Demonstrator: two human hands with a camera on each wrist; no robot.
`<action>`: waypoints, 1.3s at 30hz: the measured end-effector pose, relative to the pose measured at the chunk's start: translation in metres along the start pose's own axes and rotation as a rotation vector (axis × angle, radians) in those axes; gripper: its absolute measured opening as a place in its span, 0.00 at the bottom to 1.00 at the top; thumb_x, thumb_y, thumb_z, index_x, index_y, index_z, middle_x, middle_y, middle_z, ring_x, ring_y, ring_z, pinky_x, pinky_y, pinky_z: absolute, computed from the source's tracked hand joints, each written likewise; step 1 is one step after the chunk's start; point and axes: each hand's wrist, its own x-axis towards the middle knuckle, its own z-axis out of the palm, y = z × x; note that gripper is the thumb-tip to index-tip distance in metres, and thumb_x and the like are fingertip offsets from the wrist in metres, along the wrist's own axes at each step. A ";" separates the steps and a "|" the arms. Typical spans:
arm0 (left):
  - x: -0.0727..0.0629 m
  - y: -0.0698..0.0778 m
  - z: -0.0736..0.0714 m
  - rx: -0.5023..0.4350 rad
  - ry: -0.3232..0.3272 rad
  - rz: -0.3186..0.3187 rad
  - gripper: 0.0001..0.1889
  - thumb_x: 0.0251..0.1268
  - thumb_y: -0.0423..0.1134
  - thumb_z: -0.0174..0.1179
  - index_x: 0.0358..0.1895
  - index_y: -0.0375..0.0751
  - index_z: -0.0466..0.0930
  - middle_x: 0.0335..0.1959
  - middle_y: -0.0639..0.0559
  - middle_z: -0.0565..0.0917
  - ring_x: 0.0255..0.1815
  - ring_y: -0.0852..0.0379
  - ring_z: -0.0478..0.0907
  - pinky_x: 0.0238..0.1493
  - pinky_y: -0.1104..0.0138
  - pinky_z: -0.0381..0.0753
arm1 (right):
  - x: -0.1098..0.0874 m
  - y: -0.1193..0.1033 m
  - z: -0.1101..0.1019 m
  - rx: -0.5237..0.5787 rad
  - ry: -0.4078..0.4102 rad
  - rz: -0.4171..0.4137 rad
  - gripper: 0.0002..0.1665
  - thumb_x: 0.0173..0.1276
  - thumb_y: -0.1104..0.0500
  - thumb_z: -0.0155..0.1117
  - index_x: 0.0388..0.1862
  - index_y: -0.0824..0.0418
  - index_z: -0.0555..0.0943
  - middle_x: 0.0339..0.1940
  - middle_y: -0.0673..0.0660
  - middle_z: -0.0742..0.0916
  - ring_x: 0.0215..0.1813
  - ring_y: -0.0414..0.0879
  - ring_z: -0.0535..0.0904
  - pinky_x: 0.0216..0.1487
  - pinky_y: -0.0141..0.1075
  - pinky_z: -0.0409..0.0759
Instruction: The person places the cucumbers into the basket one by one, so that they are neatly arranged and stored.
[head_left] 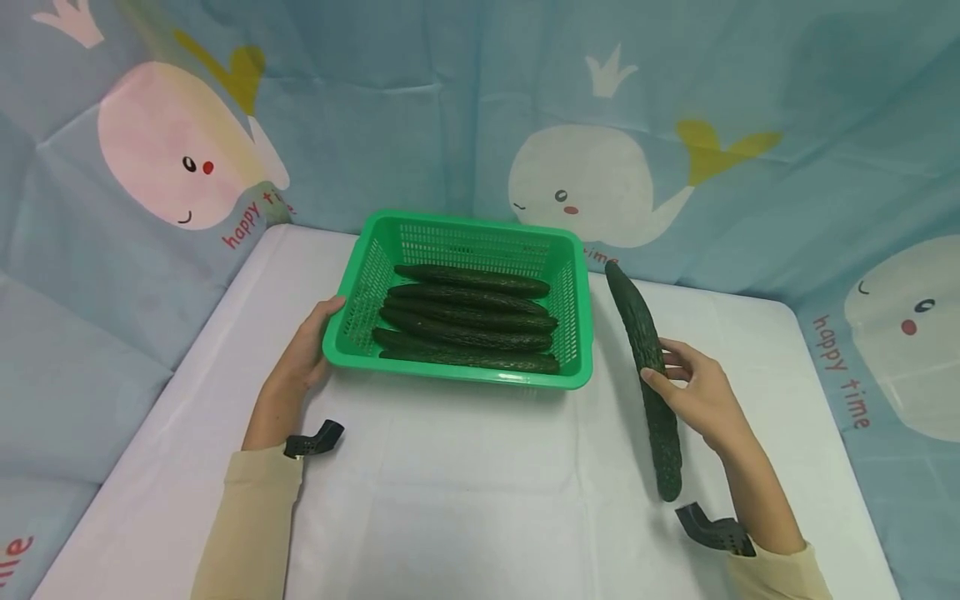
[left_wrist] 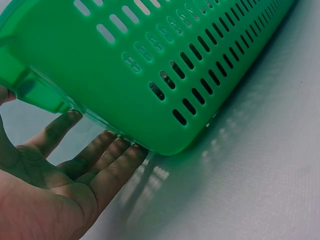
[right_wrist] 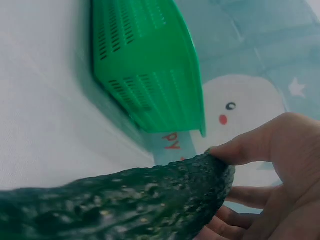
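A green plastic basket point(head_left: 459, 377) holds several long dark-green cucumbers point(head_left: 468, 315) lying side by side. At its left end, my left hand point(head_left: 303, 346) touches the side and rim. In the left wrist view, the fairly straight fingers point(left_wrist: 112, 175) rest their tips against the basket's outer wall point(left_wrist: 100, 75); most of the thumb is out of frame. To the right of the basket, my right hand point(head_left: 697, 392) pinches another cucumber point(head_left: 641, 329) near its middle, thumb on one side and fingers on the other. The right wrist view shows this cucumber point(right_wrist: 130, 200) close up.
White cloth point(head_left: 465, 483) covers the table. Behind and beside it hangs a blue curtain point(head_left: 360, 125) printed with whales. A black wrist device point(head_left: 315, 438) is on the left wrist, and another black device point(head_left: 716, 531) is on the right.
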 end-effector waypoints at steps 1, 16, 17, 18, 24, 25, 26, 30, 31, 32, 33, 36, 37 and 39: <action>0.000 0.000 0.000 -0.003 0.001 0.000 0.41 0.81 0.64 0.47 0.86 0.45 0.53 0.82 0.47 0.66 0.67 0.72 0.76 0.64 0.80 0.80 | 0.000 -0.001 0.000 -0.006 0.006 -0.010 0.43 0.80 0.48 0.64 0.83 0.67 0.63 0.70 0.75 0.80 0.70 0.72 0.78 0.63 0.67 0.83; 0.002 0.000 0.001 -0.033 -0.040 0.002 0.40 0.82 0.63 0.46 0.86 0.45 0.52 0.77 0.49 0.70 0.66 0.67 0.78 0.63 0.75 0.83 | -0.004 -0.025 -0.012 -0.101 0.027 -0.109 0.37 0.79 0.51 0.66 0.80 0.63 0.69 0.67 0.74 0.83 0.67 0.74 0.81 0.55 0.66 0.87; 0.001 0.001 0.001 -0.033 -0.042 -0.003 0.40 0.82 0.63 0.46 0.86 0.46 0.52 0.74 0.52 0.72 0.66 0.66 0.78 0.63 0.75 0.84 | -0.004 -0.027 -0.012 -0.106 0.022 -0.112 0.37 0.79 0.51 0.67 0.80 0.63 0.69 0.67 0.74 0.83 0.68 0.74 0.80 0.56 0.66 0.87; 0.001 0.002 0.000 -0.034 -0.044 -0.009 0.40 0.82 0.63 0.47 0.86 0.46 0.52 0.72 0.55 0.74 0.65 0.65 0.79 0.62 0.75 0.84 | -0.003 -0.030 -0.012 -0.109 0.016 -0.117 0.37 0.78 0.52 0.67 0.80 0.62 0.69 0.67 0.74 0.83 0.68 0.74 0.80 0.56 0.67 0.86; 0.000 0.003 -0.001 -0.042 -0.048 0.000 0.39 0.83 0.62 0.46 0.86 0.44 0.52 0.68 0.57 0.74 0.64 0.64 0.78 0.61 0.75 0.85 | 0.002 -0.046 -0.015 -0.121 -0.016 -0.145 0.36 0.78 0.53 0.67 0.80 0.61 0.70 0.68 0.71 0.84 0.68 0.72 0.80 0.60 0.68 0.83; 0.000 0.002 -0.001 -0.042 -0.048 0.003 0.39 0.83 0.61 0.46 0.86 0.44 0.52 0.69 0.55 0.73 0.65 0.64 0.78 0.62 0.75 0.84 | 0.003 -0.049 -0.015 -0.122 -0.020 -0.152 0.36 0.78 0.53 0.68 0.80 0.60 0.71 0.67 0.71 0.84 0.68 0.71 0.81 0.59 0.67 0.83; 0.000 0.002 -0.001 -0.039 -0.051 0.008 0.39 0.83 0.62 0.45 0.86 0.44 0.51 0.72 0.53 0.72 0.66 0.64 0.77 0.63 0.75 0.84 | 0.005 -0.052 -0.015 -0.123 -0.023 -0.159 0.35 0.78 0.54 0.67 0.79 0.60 0.71 0.67 0.70 0.85 0.67 0.70 0.81 0.59 0.66 0.84; -0.002 0.003 0.001 -0.021 -0.034 -0.009 0.40 0.82 0.63 0.45 0.87 0.47 0.50 0.83 0.46 0.63 0.71 0.66 0.73 0.65 0.78 0.80 | 0.011 -0.064 -0.014 -0.126 -0.038 -0.210 0.33 0.78 0.56 0.67 0.79 0.58 0.72 0.66 0.70 0.86 0.63 0.67 0.84 0.54 0.61 0.86; -0.002 0.003 0.001 -0.016 -0.027 -0.015 0.40 0.82 0.64 0.45 0.87 0.48 0.50 0.85 0.46 0.60 0.73 0.66 0.72 0.65 0.79 0.80 | 0.013 -0.067 -0.014 -0.127 -0.042 -0.223 0.33 0.78 0.57 0.67 0.79 0.58 0.72 0.65 0.70 0.86 0.63 0.66 0.85 0.53 0.60 0.86; -0.002 0.003 0.002 -0.009 -0.023 -0.022 0.41 0.82 0.64 0.45 0.87 0.49 0.50 0.86 0.47 0.58 0.75 0.64 0.70 0.66 0.79 0.79 | 0.014 -0.070 -0.013 -0.128 -0.045 -0.234 0.33 0.78 0.58 0.67 0.79 0.58 0.72 0.65 0.70 0.86 0.62 0.66 0.85 0.53 0.60 0.86; -0.002 0.003 0.002 -0.005 -0.019 -0.029 0.41 0.81 0.65 0.45 0.87 0.50 0.49 0.87 0.47 0.57 0.77 0.63 0.68 0.66 0.80 0.78 | 0.016 -0.073 -0.013 -0.131 -0.048 -0.246 0.33 0.78 0.58 0.67 0.79 0.58 0.72 0.65 0.70 0.86 0.62 0.66 0.86 0.53 0.61 0.86; -0.002 0.004 0.003 0.004 -0.010 -0.034 0.41 0.81 0.65 0.46 0.87 0.51 0.49 0.88 0.49 0.57 0.81 0.61 0.65 0.68 0.80 0.77 | 0.019 -0.082 -0.013 -0.129 -0.057 -0.268 0.32 0.78 0.59 0.67 0.79 0.59 0.73 0.65 0.70 0.86 0.62 0.65 0.86 0.56 0.62 0.85; -0.002 0.004 0.003 0.005 -0.012 -0.034 0.41 0.81 0.65 0.45 0.88 0.51 0.49 0.88 0.49 0.57 0.81 0.62 0.65 0.68 0.80 0.77 | 0.021 -0.085 -0.013 -0.126 -0.060 -0.274 0.32 0.78 0.60 0.66 0.78 0.59 0.73 0.64 0.70 0.87 0.63 0.65 0.86 0.57 0.62 0.85; -0.001 0.005 0.002 -0.005 -0.014 -0.031 0.41 0.81 0.64 0.46 0.87 0.50 0.49 0.85 0.49 0.62 0.77 0.62 0.69 0.67 0.79 0.79 | 0.023 -0.091 -0.012 -0.122 -0.066 -0.284 0.31 0.78 0.60 0.66 0.78 0.59 0.74 0.64 0.69 0.87 0.63 0.65 0.86 0.58 0.63 0.84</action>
